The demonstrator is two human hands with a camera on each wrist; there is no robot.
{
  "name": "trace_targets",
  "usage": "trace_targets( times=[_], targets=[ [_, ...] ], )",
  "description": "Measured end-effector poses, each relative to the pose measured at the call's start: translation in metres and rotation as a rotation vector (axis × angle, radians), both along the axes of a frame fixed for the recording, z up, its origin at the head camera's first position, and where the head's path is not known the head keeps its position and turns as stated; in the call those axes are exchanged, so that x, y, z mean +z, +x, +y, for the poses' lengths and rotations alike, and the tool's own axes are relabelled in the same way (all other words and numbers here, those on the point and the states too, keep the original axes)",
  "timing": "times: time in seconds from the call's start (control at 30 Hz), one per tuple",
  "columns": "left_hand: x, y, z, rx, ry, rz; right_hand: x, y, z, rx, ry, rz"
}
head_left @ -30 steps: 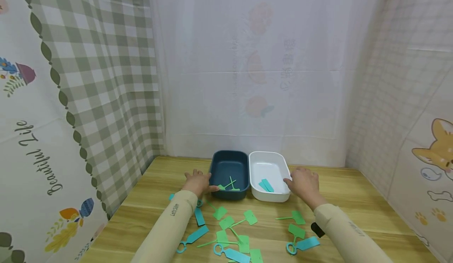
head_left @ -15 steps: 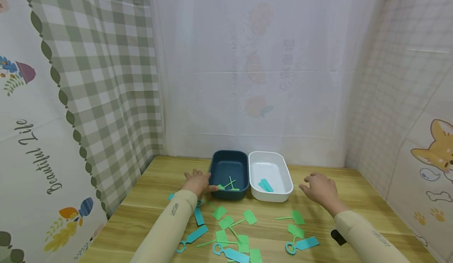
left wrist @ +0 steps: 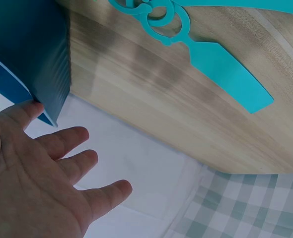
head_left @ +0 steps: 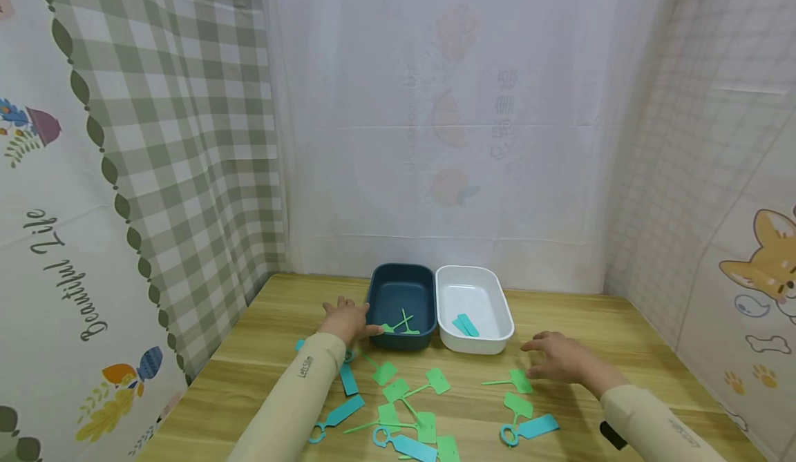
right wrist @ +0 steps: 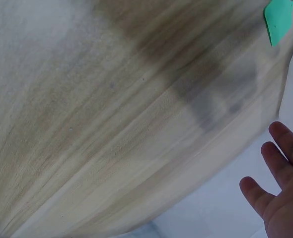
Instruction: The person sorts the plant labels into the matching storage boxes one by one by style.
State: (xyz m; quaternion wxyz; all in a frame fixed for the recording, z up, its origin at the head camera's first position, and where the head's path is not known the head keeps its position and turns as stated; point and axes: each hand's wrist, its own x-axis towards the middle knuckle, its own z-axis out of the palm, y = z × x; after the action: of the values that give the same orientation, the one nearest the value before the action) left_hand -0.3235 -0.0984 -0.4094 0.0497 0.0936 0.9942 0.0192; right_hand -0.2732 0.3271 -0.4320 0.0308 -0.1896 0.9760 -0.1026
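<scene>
My left hand [head_left: 344, 322] rests at the left side of the dark blue bin [head_left: 401, 273], thumb over its near rim and fingers spread. In the left wrist view a fingertip [left wrist: 35, 108] touches the bin's edge. Inside lie green T-shaped plant labels [head_left: 407, 324]. Beside it, the white bin [head_left: 505, 303] holds blue tags [head_left: 466, 324]. My right hand [head_left: 562, 360] hovers over the table right of the white bin, fingers loosely extended and holding nothing. Just left of it lies a green plant label [head_left: 521, 381]; its blade also shows in the right wrist view.
Several green labels [head_left: 438, 380] and blue ring-ended tags [head_left: 405, 445] lie scattered on the wooden table [head_left: 622, 338] before the bins. One blue ring tag [head_left: 538, 425] overlaps a green label [head_left: 518, 405] at right. Fabric curtains [head_left: 435, 137] enclose the back and sides.
My right hand has left the white bin's rim, moving right and then down nearer the green label. The left hand has stayed at the dark blue bin.
</scene>
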Motion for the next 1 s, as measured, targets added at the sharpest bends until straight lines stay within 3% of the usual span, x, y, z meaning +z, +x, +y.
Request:
trace_targets(
  times=[0.47, 1.0],
  targets=[
    [0.002, 0.001, -0.001, 0.000, 0.003, 0.006, -0.016, 0.002, -0.006, 0.013, 0.039, -0.059],
    [-0.002, -0.003, 0.000, 0.004, 0.006, -0.002, -0.022, 0.004, -0.007, 0.031, 0.068, -0.018]
  ],
)
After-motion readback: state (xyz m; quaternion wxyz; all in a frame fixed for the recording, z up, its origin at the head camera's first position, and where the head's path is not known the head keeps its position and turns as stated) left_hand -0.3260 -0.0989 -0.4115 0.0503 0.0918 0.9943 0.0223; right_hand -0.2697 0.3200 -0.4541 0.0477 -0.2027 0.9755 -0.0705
